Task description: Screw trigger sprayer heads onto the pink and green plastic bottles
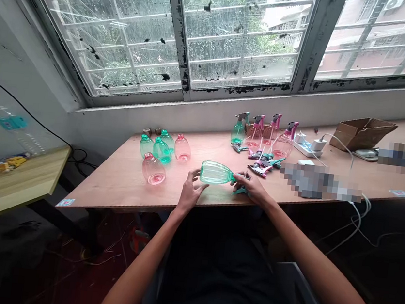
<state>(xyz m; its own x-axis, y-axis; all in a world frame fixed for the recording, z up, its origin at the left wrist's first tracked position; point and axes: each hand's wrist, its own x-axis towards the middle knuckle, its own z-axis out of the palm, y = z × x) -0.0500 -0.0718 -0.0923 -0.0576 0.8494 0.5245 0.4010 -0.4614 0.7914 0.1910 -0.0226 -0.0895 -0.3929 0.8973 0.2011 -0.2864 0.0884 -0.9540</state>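
Note:
A clear green spray bottle [216, 173] lies on its side in the air above the table's front edge, its neck toward the right. My left hand [191, 190] is closed on its base end, thumb below and fingers behind. At the neck, my right hand [251, 187] grips a trigger spray head [241, 191], whose green trigger shows under the fingers. Whether the head is screwed on cannot be seen. Beyond my right hand lies a pile of loose pink and green spray heads [261, 167]. To the left stand several headless green bottles [162, 151] and pink bottles [154, 170].
Several bottles with heads, among them a green one [238, 131], stand at the back near the window wall. A power strip [307, 146] with white cables, a cardboard box [360, 133] and blurred items occupy the right side. Another table [44, 173] is at left.

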